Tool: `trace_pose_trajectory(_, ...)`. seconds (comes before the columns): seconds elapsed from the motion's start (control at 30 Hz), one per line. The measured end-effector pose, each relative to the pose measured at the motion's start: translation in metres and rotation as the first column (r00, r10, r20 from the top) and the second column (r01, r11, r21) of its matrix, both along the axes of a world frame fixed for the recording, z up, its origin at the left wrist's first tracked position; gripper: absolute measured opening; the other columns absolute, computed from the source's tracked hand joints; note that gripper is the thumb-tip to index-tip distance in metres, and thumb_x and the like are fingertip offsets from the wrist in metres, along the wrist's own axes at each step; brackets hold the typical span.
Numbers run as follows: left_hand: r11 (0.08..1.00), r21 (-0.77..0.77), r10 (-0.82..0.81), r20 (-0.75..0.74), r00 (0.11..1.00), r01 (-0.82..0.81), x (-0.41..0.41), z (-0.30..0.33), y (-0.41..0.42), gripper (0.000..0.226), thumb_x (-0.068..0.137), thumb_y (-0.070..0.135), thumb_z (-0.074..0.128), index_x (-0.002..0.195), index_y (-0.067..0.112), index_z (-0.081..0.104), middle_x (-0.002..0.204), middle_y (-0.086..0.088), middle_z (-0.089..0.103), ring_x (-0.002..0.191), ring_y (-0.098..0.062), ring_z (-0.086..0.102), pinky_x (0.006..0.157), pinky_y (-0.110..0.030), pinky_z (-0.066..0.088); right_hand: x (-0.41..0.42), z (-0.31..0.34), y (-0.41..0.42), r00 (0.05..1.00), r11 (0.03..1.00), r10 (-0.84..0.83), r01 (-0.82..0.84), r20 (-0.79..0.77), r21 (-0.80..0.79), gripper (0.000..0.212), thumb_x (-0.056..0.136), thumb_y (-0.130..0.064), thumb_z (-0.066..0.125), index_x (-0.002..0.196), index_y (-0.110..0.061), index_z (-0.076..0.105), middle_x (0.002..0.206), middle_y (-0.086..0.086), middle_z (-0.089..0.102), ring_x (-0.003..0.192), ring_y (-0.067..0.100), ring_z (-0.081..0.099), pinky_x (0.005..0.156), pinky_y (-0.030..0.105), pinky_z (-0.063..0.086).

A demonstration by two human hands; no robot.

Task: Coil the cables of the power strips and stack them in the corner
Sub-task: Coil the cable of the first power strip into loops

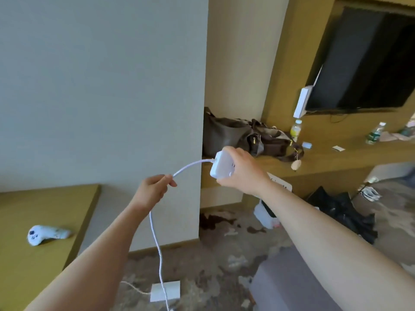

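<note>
My right hand [241, 170] grips a white power strip [221, 165] by its end, held up in front of the wooden shelf. Its white cable [190, 165] arcs left from the strip into my left hand [155, 188], which pinches it between thumb and fingers. Below that hand the cable hangs down in a loose line to the floor and runs out of the bottom of the frame. A second white power strip [165, 291] lies flat on the floor near the bottom, with its own thin cable trailing left.
A wooden shelf [325, 162] holds brown bags [247, 136], bottles [296, 130] and small items under a wall TV [363, 63]. A white game controller [46, 235] lies on a low wooden surface at left. Black bags [343, 209] and litter lie on the patterned floor; a grey seat [289, 281] stands at lower right.
</note>
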State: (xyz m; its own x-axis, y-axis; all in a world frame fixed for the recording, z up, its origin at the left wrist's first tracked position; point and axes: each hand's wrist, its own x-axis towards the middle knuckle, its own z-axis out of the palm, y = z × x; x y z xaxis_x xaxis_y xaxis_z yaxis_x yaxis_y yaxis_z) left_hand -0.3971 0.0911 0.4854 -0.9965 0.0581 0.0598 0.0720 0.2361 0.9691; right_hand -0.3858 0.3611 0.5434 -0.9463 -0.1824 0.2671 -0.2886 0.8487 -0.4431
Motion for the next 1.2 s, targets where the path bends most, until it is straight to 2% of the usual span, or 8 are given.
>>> trace_pose_trajectory(0.13, 0.984, 0.092, 0.166, -0.155, 0.974, -0.153, -0.059, 0.054, -0.006, 0.029, 0.093, 0.028, 0.058, 0.067, 0.019, 0.068, 0.051, 0.006, 0.037, 0.049, -0.012, 0.030, 0.043, -0.021, 0.023, -0.055, 0.037, -0.008, 0.998, 0.994, 0.038, -0.043, -0.048, -0.104, 0.058, 0.065, -0.046, 0.075, 0.115, -0.038, 0.046, 0.112, -0.011, 0.051, 0.100, 0.013, 0.053, 0.081, 0.040, 0.053)
trace_pose_trajectory(0.23, 0.940, 0.203, 0.322, -0.255, 0.912, -0.276, -0.097, 0.098, -0.015, 0.030, 0.083, 0.041, 0.060, 0.061, 0.024, 0.069, 0.047, 0.011, 0.038, 0.045, -0.007, 0.032, 0.041, -0.019, 0.025, -0.100, 0.068, -0.028, 0.985, 0.964, 0.082, -0.117, -0.149, -0.239, 0.051, 0.063, -0.045, 0.075, 0.108, -0.041, 0.051, 0.106, -0.017, 0.058, 0.091, 0.003, 0.057, 0.073, 0.033, 0.050)
trace_pose_trajectory(0.37, 0.894, 0.243, 0.436, -0.268, 0.859, -0.377, -0.128, 0.106, -0.033, 0.031, 0.087, 0.038, 0.058, 0.062, 0.021, 0.065, 0.047, 0.011, 0.038, 0.044, -0.007, 0.032, 0.041, -0.018, 0.025, -0.158, 0.075, -0.060, 0.961, 0.915, 0.197, -0.251, -0.192, -0.317, 0.051, 0.060, -0.055, 0.072, 0.106, -0.043, 0.053, 0.105, -0.019, 0.061, 0.089, 0.001, 0.060, 0.073, 0.030, 0.051)
trace_pose_trajectory(0.53, 0.804, 0.229, 0.587, -0.157, 0.794, -0.549, -0.144, 0.046, -0.059, 0.033, 0.096, 0.029, 0.053, 0.069, 0.011, 0.063, 0.048, 0.007, 0.033, 0.045, -0.010, 0.026, 0.042, -0.022, 0.018, -0.244, 0.030, -0.102, 0.872, 0.839, 0.466, -0.489, -0.150, -0.238, 0.053, 0.060, -0.050, 0.075, 0.106, -0.038, 0.052, 0.101, -0.017, 0.059, 0.085, 0.002, 0.058, 0.070, 0.030, 0.050)
trace_pose_trajectory(0.67, 0.629, 0.219, 0.773, -0.073, 0.630, -0.746, -0.126, -0.002, -0.063, 0.036, 0.096, 0.031, 0.055, 0.073, 0.005, 0.065, 0.049, 0.004, 0.033, 0.045, -0.011, 0.026, 0.041, -0.021, 0.020, -0.286, -0.014, -0.140, 0.728, 0.703, 0.684, -0.674, -0.045, -0.229, 0.060, 0.054, -0.059, 0.070, 0.108, -0.041, 0.050, 0.102, -0.018, 0.058, 0.087, -0.003, 0.056, 0.066, 0.023, 0.042)
trace_pose_trajectory(0.77, 0.500, 0.159, 0.863, -0.015, 0.504, -0.851, -0.103, -0.033, -0.056, 0.039, 0.094, 0.036, 0.057, 0.071, 0.006, 0.066, 0.046, 0.006, 0.034, 0.042, -0.009, 0.027, 0.041, -0.019, 0.022, -0.300, -0.042, -0.162, 0.601, 0.599, 0.798, -0.778, 0.055, -0.191, 0.063, 0.058, -0.056, 0.074, 0.113, -0.038, 0.049, 0.105, -0.016, 0.056, 0.088, 0.005, 0.055, 0.068, 0.026, 0.042)
trace_pose_trajectory(1.03, 0.301, -0.092, 0.949, 0.128, 0.289, -0.949, -0.058, -0.163, -0.024, 0.042, 0.093, 0.046, 0.054, 0.066, 0.018, 0.070, 0.043, 0.011, 0.039, 0.042, -0.004, 0.034, 0.050, -0.029, 0.028, -0.295, -0.171, -0.174, 0.401, 0.442, 0.883, -0.886, 0.244, -0.142, 0.064, 0.062, -0.042, 0.079, 0.119, -0.031, 0.050, 0.108, -0.008, 0.056, 0.092, 0.017, 0.055, 0.073, 0.036, 0.049)
trace_pose_trajectory(1.2, 0.304, -0.322, 0.951, 0.157, 0.266, -0.897, -0.019, -0.312, 0.016, 0.032, 0.091, 0.039, 0.061, 0.064, 0.024, 0.071, 0.057, -0.008, 0.060, 0.053, -0.008, 0.049, 0.058, -0.036, 0.044, -0.282, -0.331, -0.144, 0.320, 0.364, 0.866, -0.930, 0.384, -0.044, 0.063, 0.064, -0.037, 0.080, 0.119, -0.033, 0.051, 0.108, -0.006, 0.055, 0.097, 0.019, 0.053, 0.073, 0.033, 0.046)
